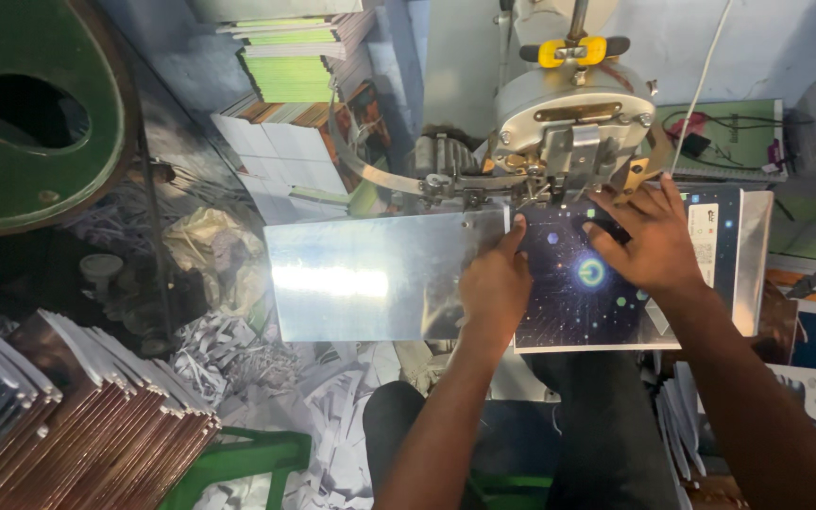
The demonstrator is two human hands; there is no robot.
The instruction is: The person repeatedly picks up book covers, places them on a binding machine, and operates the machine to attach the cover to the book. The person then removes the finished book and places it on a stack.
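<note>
You're pressing the dark booklet (606, 283) flat, both hands' fingers spread; right hand (649, 241) is nearer the machine head (569, 123) than the left hand (495, 283).

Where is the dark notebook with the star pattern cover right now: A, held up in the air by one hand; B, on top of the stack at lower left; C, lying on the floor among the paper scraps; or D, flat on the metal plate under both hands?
D: the dark notebook lies flat on the metal plate, with the left hand and right hand pressing on its cover.
</note>
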